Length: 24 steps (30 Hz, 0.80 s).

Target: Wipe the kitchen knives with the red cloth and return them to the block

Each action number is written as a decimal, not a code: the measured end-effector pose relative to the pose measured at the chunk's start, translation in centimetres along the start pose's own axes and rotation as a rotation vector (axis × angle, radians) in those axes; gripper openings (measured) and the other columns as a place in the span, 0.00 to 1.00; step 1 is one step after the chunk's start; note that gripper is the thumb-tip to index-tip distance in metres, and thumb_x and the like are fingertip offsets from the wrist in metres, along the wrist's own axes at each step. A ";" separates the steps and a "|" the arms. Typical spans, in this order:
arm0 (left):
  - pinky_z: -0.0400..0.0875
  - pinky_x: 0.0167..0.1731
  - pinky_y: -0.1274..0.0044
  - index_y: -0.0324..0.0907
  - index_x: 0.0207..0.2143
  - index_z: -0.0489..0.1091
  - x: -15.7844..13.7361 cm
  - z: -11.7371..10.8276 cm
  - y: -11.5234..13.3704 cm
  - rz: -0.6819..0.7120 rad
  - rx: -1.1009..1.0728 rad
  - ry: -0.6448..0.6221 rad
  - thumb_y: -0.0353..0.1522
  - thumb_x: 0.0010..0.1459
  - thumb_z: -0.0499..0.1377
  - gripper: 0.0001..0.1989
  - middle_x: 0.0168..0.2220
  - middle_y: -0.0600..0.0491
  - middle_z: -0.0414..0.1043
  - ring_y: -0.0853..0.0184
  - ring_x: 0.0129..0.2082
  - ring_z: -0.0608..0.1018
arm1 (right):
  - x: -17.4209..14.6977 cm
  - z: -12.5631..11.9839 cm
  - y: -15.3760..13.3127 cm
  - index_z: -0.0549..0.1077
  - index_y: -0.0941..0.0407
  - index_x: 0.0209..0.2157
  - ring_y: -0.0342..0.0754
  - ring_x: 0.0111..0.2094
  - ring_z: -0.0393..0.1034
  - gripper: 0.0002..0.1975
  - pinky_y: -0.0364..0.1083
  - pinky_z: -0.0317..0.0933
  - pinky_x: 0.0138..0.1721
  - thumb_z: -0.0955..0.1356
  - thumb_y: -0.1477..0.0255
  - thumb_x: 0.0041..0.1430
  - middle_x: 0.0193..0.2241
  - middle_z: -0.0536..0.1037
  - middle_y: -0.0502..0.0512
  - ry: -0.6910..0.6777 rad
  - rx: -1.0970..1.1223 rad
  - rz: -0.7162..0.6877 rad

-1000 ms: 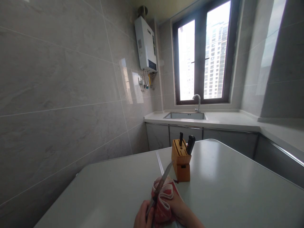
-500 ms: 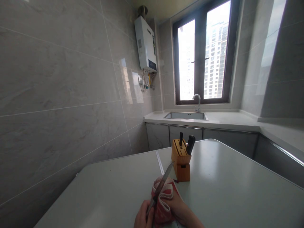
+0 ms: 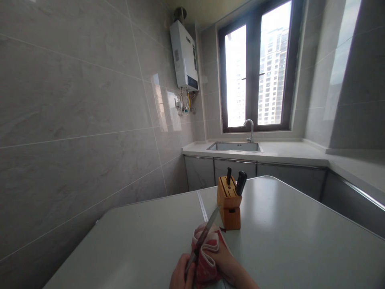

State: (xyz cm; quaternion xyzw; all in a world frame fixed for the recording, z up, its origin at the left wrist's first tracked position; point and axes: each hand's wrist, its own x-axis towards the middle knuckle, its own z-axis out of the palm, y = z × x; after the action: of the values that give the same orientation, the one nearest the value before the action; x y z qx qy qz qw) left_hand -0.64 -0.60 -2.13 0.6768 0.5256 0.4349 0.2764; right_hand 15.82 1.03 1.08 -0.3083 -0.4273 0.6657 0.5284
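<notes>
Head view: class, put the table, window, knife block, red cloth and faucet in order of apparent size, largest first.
Table
Window
Knife block and red cloth: too alike to rank; the cloth is nearer the camera and partly covered
Faucet

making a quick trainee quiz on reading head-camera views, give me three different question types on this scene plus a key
1. Multiple choice: the right hand holds a) a sponge, b) a red-and-white cloth, c) a paper bag.
2. True or false: two black handles stick up from the wooden knife block.
3. Fill in: the left hand holds a ____, its tip pointing away from the wearer.

Key: 1 b; 2 true; 3 knife.
</notes>
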 end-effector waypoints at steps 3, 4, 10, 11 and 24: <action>0.68 0.34 0.78 0.42 0.32 0.68 0.0 -0.2 0.1 0.006 -0.004 -0.005 0.54 0.56 0.44 0.27 0.29 0.50 0.74 0.63 0.31 0.75 | 0.0 0.1 -0.2 0.73 0.60 0.42 0.53 0.40 0.73 0.23 0.53 0.63 0.46 0.75 0.69 0.41 0.39 0.79 0.62 0.012 -0.004 0.011; 0.68 0.34 0.78 0.42 0.32 0.68 0.0 -0.2 0.2 0.011 -0.008 -0.015 0.53 0.57 0.44 0.26 0.29 0.50 0.73 0.63 0.30 0.74 | -0.1 0.1 -0.2 0.73 0.60 0.42 0.53 0.40 0.73 0.23 0.53 0.63 0.46 0.75 0.69 0.41 0.39 0.79 0.62 0.012 -0.004 0.012; 0.67 0.33 0.78 0.42 0.31 0.67 -0.1 -0.4 0.6 0.014 -0.016 -0.039 0.53 0.57 0.43 0.26 0.28 0.51 0.72 0.64 0.30 0.74 | -0.1 0.1 -0.3 0.72 0.60 0.44 0.54 0.42 0.73 0.24 0.54 0.62 0.48 0.74 0.69 0.42 0.41 0.78 0.62 0.000 -0.003 0.005; 0.67 0.34 0.78 0.42 0.31 0.67 -0.1 -0.4 0.6 0.014 -0.020 -0.036 0.53 0.57 0.43 0.26 0.28 0.51 0.72 0.63 0.30 0.74 | -0.1 0.1 -0.3 0.72 0.60 0.44 0.54 0.43 0.73 0.24 0.54 0.62 0.48 0.74 0.70 0.42 0.41 0.78 0.62 0.000 -0.003 0.003; 0.68 0.35 0.77 0.42 0.33 0.68 0.0 -0.1 0.0 0.017 -0.008 -0.044 0.53 0.57 0.42 0.27 0.30 0.49 0.73 0.62 0.31 0.74 | 0.0 0.0 -0.1 0.71 0.59 0.46 0.52 0.41 0.73 0.25 0.54 0.61 0.49 0.74 0.72 0.42 0.42 0.78 0.62 -0.012 0.048 0.007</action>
State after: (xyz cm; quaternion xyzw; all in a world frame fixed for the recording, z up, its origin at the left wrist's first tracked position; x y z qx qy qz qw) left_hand -0.78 -0.61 -2.12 0.6895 0.5121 0.4243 0.2869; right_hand 15.85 1.05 1.14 -0.2933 -0.4132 0.6793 0.5308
